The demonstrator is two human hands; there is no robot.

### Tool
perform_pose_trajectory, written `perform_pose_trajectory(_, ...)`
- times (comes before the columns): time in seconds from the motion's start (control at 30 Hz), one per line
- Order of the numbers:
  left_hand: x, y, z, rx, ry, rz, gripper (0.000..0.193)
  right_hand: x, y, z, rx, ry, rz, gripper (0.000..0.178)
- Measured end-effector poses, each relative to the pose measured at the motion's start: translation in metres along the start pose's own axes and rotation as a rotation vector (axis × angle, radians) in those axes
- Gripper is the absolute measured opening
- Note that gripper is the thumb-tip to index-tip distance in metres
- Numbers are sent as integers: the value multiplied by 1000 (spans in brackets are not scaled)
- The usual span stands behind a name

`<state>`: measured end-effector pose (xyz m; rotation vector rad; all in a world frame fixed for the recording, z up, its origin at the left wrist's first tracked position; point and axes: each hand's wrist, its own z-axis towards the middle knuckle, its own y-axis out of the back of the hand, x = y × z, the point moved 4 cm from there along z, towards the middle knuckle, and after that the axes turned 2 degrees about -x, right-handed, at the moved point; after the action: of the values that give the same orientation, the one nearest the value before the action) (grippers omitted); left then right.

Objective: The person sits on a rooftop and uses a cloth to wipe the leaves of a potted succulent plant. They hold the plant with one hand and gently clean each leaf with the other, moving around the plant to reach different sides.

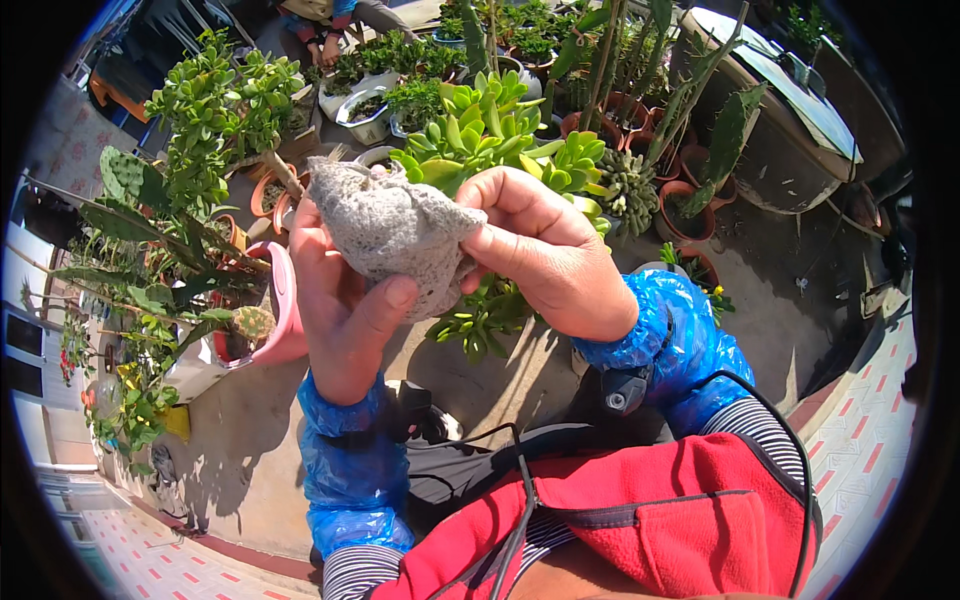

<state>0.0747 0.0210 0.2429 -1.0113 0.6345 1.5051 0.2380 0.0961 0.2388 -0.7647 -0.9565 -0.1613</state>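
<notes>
Both hands hold up a grey, speckled, rough lump point(395, 228) with a ragged, pointed outline. Whether it is crumpled cloth or a porous solid, I cannot tell. My left hand point(345, 310) cups it from the left and below, the thumb pressed on its near face. At its right end, my right hand point(545, 255) pinches a projecting corner between thumb and fingers. Behind the lump grows a broad-leaved green succulent point(480, 130), close to my right fingers. Blue plastic sleeve covers point(350, 470) wrap both forearms.
Potted cacti and a jade-like plant point(225, 110) stand to the left, beside a pink-rimmed planter point(285, 310). Terracotta pots point(688, 215) and a tall cactus stem point(735, 135) are at right, near a large brown basin point(790, 165). Another person's hands point(325, 48) show at the far left.
</notes>
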Motion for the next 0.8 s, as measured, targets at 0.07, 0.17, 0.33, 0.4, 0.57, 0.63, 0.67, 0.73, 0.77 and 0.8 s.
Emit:
perform_pose_trajectory(0.07,3,-5,1,14,121,-54,109,-2,2,8,-78,8,29,17)
perform_pose_trajectory(0.17,3,-8,5,105,163,153,111,-6,-2,20,-163,168,143,17)
perform_pose_trajectory(0.33,10,-12,7,141,334,146,79,-10,7,31,-260,192,161,16)
perform_pose_trajectory(0.4,10,-12,6,134,364,128,61,-7,10,33,-309,273,26,16)
perform_pose_trajectory(0.57,12,-13,-6,31,473,-290,73,-8,16,32,-380,191,-78,26)
perform_pose_trajectory(0.63,18,-12,-14,-61,507,-349,97,-8,17,31,-368,134,-68,34)
perform_pose_trajectory(0.67,22,-13,-17,-94,479,-427,99,-10,14,29,-313,43,5,39)
perform_pose_trajectory(0.73,25,-9,-18,-104,473,-533,102,-11,3,24,-120,-23,23,50)
perform_pose_trajectory(0.77,27,-9,-18,-77,457,-636,99,-12,2,22,-86,-58,23,45)
perform_pose_trajectory(0.8,28,-9,-18,-59,469,-702,96,-13,-1,21,-45,-20,-15,40)
